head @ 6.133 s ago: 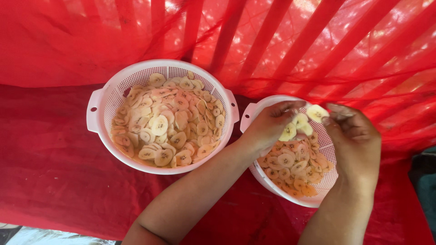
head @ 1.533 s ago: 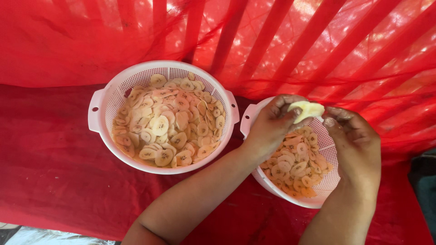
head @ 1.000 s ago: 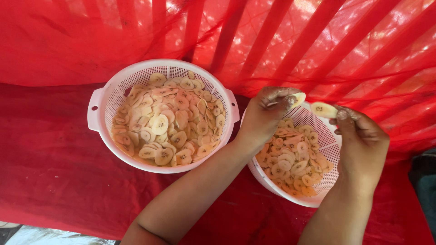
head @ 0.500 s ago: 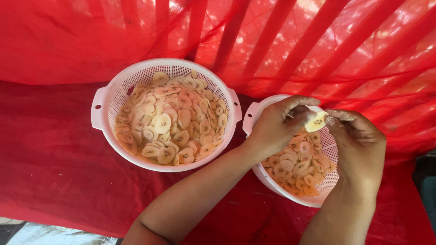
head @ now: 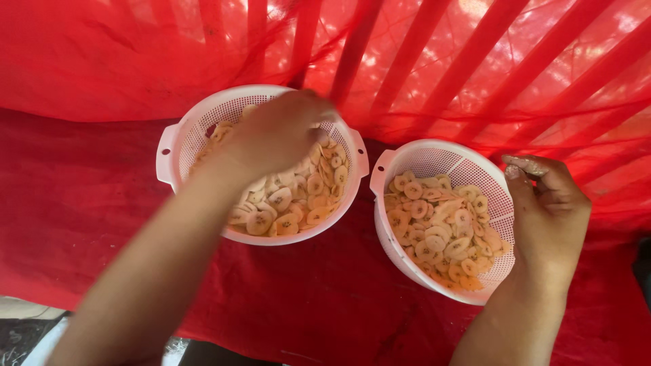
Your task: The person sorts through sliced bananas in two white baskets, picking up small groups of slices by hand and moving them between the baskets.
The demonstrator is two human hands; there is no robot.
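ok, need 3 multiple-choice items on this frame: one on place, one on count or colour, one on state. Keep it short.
1. Where is the left hand?
A. over the left colander
B. flat on the red cloth
C. inside the right colander

2. How many white colanders stand on the cloth?
A. one
B. two
C. three

3. What state is the right colander in?
A. empty
B. tipped on its side
C. upright, holding banana slices

Answers:
1 A: the left hand is blurred above the slices in the left colander.
2 B: two white perforated colanders sit side by side, left and right.
3 C: it stands upright with pale slices piled inside; the right hand rests at its right rim.
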